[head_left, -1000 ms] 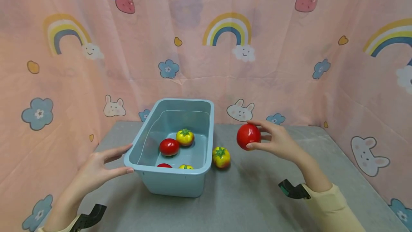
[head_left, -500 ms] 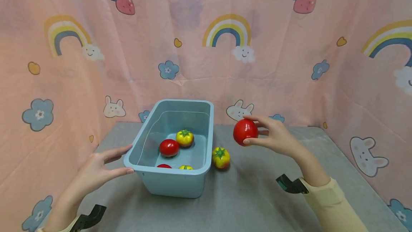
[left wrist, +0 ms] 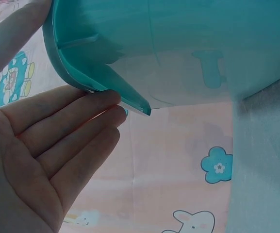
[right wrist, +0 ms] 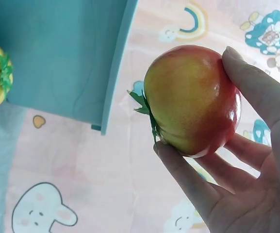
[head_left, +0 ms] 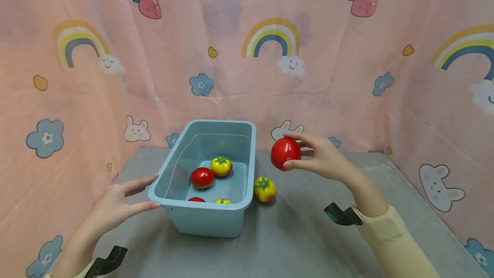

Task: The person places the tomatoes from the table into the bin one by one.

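Note:
My right hand (head_left: 318,155) grips a tomato (head_left: 284,152) between thumb and fingers, raised above the table right of the bin. Red faces the head view; the right wrist view shows the tomato's (right wrist: 188,99) yellowish side and green leafy top. Straight fingers of my left hand (head_left: 115,203) touch the rim of the light blue bin (head_left: 208,220) at its near left corner. Inside the bin lie a red tomato (head_left: 202,177) and a yellow one with a green top (head_left: 221,166). The near wall partly hides another red and another yellow one.
A yellow-red tomato with a green top (head_left: 264,189) stands on the grey table (head_left: 293,243), close against the bin's right side. Behind the table hangs a pink patterned curtain (head_left: 173,55), which also runs along both sides.
My right hand has moved left and slightly up with the tomato, nearer to the bin. My left hand stays on the rim, and the bin has not moved.

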`<state>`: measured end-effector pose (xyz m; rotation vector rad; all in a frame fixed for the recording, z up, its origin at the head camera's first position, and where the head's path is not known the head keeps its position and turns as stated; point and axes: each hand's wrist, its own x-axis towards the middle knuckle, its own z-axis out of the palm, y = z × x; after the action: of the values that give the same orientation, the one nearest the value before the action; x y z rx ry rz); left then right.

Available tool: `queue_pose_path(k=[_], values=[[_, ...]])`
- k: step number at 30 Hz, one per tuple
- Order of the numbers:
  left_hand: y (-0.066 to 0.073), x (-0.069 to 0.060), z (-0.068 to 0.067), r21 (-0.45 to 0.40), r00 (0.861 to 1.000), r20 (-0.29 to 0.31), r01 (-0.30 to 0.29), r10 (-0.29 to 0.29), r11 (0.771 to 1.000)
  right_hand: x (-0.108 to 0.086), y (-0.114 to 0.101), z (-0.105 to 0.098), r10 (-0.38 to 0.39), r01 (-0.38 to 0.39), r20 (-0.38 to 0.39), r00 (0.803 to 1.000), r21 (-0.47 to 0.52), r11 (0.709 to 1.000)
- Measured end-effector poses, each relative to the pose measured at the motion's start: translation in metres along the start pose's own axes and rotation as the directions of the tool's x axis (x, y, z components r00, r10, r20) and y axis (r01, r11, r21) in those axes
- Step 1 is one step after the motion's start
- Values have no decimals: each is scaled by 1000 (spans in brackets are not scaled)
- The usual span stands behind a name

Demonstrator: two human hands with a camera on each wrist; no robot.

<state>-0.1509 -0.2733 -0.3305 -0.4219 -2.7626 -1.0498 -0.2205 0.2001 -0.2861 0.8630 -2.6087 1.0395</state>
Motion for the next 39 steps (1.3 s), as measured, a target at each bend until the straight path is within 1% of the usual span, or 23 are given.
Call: queue_pose_path(k=[11, 21, 27, 31, 39], values=[[0, 0, -1, -1, 1000, -5, -5, 5, 1000, 17, -16, 3, -45, 45, 30, 999, 7, 999], [-1, 0, -1, 2, 1000, -1, 1, -1, 1000, 31, -30, 5, -44, 43, 73, 996, 18, 999], [0, 1, -1, 12, 1000, 0, 11, -11, 1000, 40, -37, 6, -89, 89, 83, 992, 4, 996], [1, 1, -1, 19, 1000, -3, 11, -11, 1000, 45, -40, 8, -106, 105, 103, 989, 19, 994], [0, 1, 0, 15, 1000, -3, -5, 5, 1000, 56, -45, 14, -106, 97, 143, 984, 72, 993]])
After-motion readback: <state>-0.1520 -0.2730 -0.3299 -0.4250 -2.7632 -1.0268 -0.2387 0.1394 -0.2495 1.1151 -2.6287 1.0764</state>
